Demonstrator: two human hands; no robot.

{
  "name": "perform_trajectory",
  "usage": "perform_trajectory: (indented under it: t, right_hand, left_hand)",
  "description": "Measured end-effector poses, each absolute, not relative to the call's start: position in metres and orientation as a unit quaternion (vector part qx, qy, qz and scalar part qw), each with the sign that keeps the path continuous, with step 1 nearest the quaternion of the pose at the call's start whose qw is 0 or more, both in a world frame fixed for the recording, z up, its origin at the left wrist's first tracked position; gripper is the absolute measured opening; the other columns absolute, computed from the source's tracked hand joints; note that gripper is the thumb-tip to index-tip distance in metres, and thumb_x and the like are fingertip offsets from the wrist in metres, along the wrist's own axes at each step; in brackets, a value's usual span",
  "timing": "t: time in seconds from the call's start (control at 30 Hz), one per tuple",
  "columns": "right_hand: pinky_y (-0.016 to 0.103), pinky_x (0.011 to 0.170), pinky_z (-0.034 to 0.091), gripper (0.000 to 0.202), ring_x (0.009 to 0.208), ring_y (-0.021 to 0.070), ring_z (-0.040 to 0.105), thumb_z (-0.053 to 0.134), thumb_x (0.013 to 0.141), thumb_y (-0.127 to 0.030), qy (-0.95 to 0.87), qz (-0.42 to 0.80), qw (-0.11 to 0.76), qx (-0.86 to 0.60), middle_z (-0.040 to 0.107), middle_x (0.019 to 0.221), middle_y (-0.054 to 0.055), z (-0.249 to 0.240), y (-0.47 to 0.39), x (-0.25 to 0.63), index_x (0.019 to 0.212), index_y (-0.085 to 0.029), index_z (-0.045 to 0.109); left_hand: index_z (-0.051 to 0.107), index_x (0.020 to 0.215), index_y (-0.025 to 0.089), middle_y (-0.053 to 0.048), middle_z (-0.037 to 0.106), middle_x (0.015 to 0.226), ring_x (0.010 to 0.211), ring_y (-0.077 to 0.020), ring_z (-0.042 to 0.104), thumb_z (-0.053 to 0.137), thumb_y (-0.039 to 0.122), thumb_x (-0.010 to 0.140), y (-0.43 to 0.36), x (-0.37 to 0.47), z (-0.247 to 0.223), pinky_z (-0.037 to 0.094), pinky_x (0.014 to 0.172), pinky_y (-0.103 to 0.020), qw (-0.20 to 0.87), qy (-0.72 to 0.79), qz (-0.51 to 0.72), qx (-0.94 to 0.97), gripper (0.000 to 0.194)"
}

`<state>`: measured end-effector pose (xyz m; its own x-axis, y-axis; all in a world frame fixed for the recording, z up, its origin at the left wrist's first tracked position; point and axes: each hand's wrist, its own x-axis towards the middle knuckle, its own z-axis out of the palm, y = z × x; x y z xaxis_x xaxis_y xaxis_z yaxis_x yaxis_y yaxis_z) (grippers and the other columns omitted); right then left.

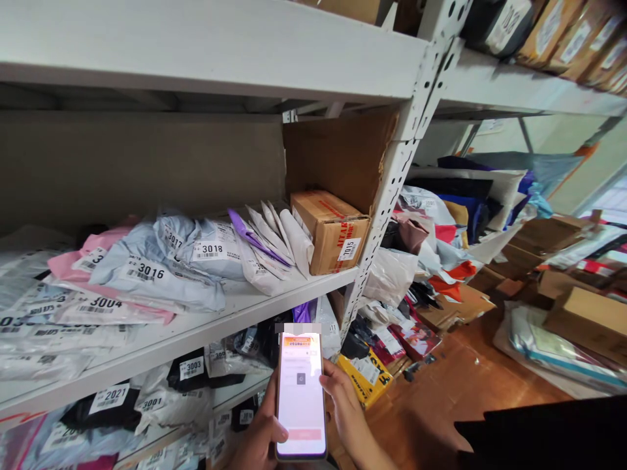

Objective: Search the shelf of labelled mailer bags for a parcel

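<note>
A smartphone (300,393) with a lit white and orange screen is held upright low in the middle of the view. My left hand (257,436) grips its left edge from below. My right hand (345,408) holds its right edge, thumb near the screen. Just behind the phone stands a grey metal shelf (274,299) loaded with grey, pink and white mailer bags (161,274) carrying numbered labels such as 3016, 3018 and 3004. A taped cardboard box (330,230) labelled 7015 sits at the shelf's right end.
A perforated shelf upright (386,196) rises right of the phone. Beyond it a heap of parcels and bags (431,261) and cardboard boxes (578,313) covers the wooden floor (441,398). A lower shelf holds black and white bags (191,375). A dark object (548,434) fills the bottom right corner.
</note>
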<state>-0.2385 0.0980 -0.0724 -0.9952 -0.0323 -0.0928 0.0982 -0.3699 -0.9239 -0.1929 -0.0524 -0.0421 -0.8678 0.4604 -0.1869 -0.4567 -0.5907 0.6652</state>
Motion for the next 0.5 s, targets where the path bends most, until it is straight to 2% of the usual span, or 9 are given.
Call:
perform_trajectory:
  t: [0.13, 0.27, 0.4, 0.5]
  right_hand:
    - [0.041, 0.081, 0.047, 0.036, 0.088, 0.0297, 0.062, 0.068, 0.065, -0.043, 0.559, -0.827, 0.056, 0.005, 0.073, 0.093, 0.009, -0.0714, 0.0974, -0.2389, 0.092, -0.019, 0.071]
    - [0.041, 0.077, 0.047, 0.033, 0.081, 0.0285, 0.063, 0.068, 0.064, -0.042, 0.545, -0.834, 0.082, -0.022, 0.073, 0.089, 0.008, -0.0651, 0.0958, -0.2392, 0.087, -0.020, 0.071]
    - [0.041, 0.076, 0.048, 0.036, 0.081, 0.0282, 0.063, 0.070, 0.064, -0.045, 0.555, -0.828, 0.069, -0.038, 0.073, 0.086, 0.008, -0.0654, 0.0945, -0.2393, 0.089, -0.019, 0.071]
    - [0.039, 0.072, 0.049, 0.042, 0.078, 0.0272, 0.063, 0.071, 0.065, -0.051, 0.576, -0.815, 0.046, -0.043, 0.073, 0.085, 0.009, -0.0665, 0.0908, -0.2381, 0.091, -0.018, 0.070]
  left_hand:
    - [-0.012, 0.143, 0.041, -0.007, 0.053, 0.134, 0.087, -0.0261, 0.065, 0.047, 0.011, 0.063, -0.0529, -0.1933, -0.0434, 0.053, 0.062, -0.035, 0.264, 0.351, 0.898, 0.000, 0.103]
    - [-0.017, 0.141, 0.040, -0.007, 0.052, 0.135, 0.082, -0.0230, 0.066, 0.046, 0.010, 0.063, -0.0533, -0.1928, -0.0447, 0.052, 0.059, -0.031, 0.270, 0.339, 0.901, -0.002, 0.105]
    - [-0.020, 0.141, 0.038, -0.007, 0.049, 0.139, 0.095, -0.0262, 0.063, 0.048, 0.011, 0.063, -0.0510, -0.1922, -0.0452, 0.051, 0.057, -0.028, 0.259, 0.346, 0.902, -0.003, 0.106]
    - [-0.022, 0.140, 0.038, -0.004, 0.049, 0.139, 0.104, -0.0268, 0.060, 0.049, 0.011, 0.062, -0.0494, -0.1915, -0.0468, 0.052, 0.066, -0.030, 0.238, 0.365, 0.900, -0.011, 0.109]
